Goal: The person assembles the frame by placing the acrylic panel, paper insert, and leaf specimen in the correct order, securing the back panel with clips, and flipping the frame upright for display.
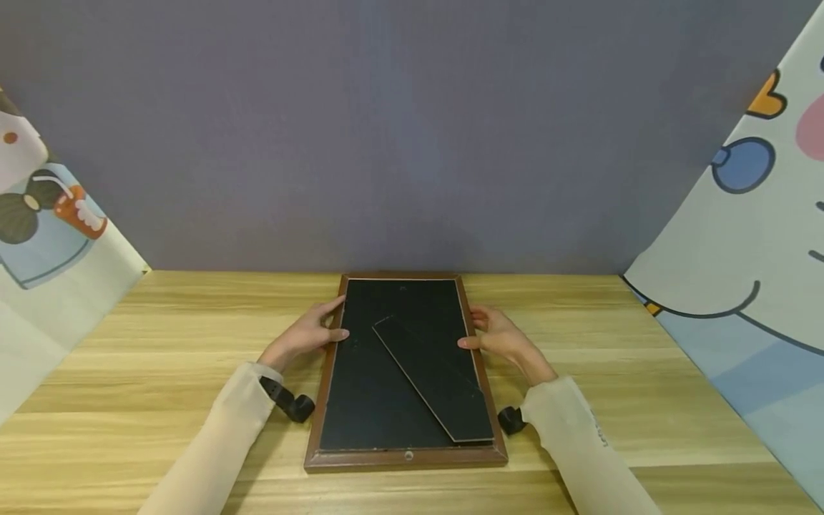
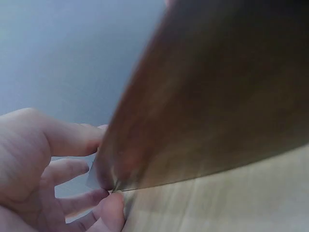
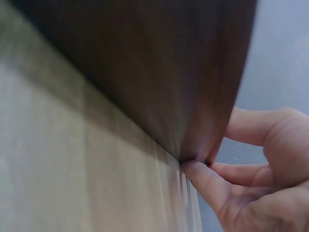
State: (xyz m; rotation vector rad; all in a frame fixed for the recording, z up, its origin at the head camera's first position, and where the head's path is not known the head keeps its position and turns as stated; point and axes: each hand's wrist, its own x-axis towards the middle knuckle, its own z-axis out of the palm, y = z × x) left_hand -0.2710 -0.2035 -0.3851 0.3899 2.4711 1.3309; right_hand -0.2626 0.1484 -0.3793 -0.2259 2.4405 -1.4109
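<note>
Brown wooden picture frame, face down with its black backing board and slanted black stand flap upward, lies flat at the middle of the pale wood-grain table. Halfway up, the left hand grips its left edge and the right hand its right edge, thumbs on top, fingers curled at the rim. Behind stands a grey-purple wall, with cartoon-printed cloths at both sides.
</note>
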